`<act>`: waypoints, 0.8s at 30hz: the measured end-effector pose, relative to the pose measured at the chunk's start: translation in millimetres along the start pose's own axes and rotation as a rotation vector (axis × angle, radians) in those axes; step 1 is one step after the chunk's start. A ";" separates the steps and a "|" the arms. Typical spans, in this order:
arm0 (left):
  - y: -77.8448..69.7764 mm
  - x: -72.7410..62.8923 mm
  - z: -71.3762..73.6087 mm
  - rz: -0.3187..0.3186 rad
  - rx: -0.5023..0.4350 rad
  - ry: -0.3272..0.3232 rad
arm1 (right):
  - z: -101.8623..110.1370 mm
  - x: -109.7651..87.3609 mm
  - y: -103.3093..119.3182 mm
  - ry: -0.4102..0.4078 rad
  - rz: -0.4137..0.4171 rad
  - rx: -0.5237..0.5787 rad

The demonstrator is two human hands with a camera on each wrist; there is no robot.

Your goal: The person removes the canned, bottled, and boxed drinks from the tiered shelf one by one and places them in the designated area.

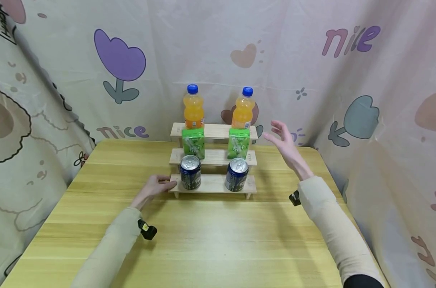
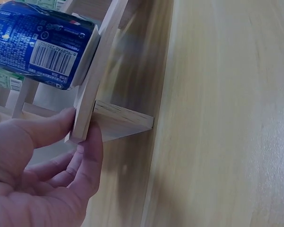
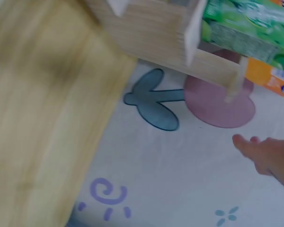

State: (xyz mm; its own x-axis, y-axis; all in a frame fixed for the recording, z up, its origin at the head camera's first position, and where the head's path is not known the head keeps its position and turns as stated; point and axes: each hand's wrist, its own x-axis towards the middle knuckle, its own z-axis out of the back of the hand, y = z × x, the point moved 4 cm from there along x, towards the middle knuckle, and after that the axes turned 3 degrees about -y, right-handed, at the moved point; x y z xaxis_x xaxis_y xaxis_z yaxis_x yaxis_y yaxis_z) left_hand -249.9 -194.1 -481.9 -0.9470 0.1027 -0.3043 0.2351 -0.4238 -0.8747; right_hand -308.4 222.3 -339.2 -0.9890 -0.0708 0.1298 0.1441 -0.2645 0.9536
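A three-tier wooden display rack (image 1: 214,183) stands near the back of the table. My left hand (image 1: 156,186) pinches the left end of its lowest shelf; in the left wrist view the thumb lies on top and the fingers (image 2: 91,158) beneath. Two dark blue cans (image 1: 190,173) stand upright on that shelf, one at each side. Green drink cartons (image 1: 193,143) sit on the middle tier, and orange drink bottles (image 1: 194,107) with blue caps on the top one. My right hand (image 1: 285,145) is raised to the right of the rack, fingers extended, holding nothing.
The wooden table (image 1: 218,240) extends in front of the rack and to both sides. Behind it hangs a pale printed curtain (image 1: 203,48), which also closes in the left and right sides. A small black wrist camera (image 1: 147,230) is strapped at the left sleeve.
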 end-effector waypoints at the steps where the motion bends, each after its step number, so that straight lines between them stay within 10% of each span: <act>1: 0.3 1.2 0.0 0.002 -0.004 -0.008 | 0.6 2.5 4.1 0.014 -0.003 -0.004; 24: 0.3 5.8 1.9 0.065 -0.041 -0.001 | -23.6 66.7 66.6 0.207 -0.025 0.089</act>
State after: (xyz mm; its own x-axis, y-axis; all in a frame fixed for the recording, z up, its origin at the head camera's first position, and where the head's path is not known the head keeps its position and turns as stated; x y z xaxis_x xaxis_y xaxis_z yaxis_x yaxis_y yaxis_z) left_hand -255.7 -195.4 -483.3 -0.9299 0.0751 -0.3602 0.3045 -0.3922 -0.8680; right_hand -364.0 177.3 -273.5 -0.9629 -0.2638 0.0561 0.1072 -0.1836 0.9771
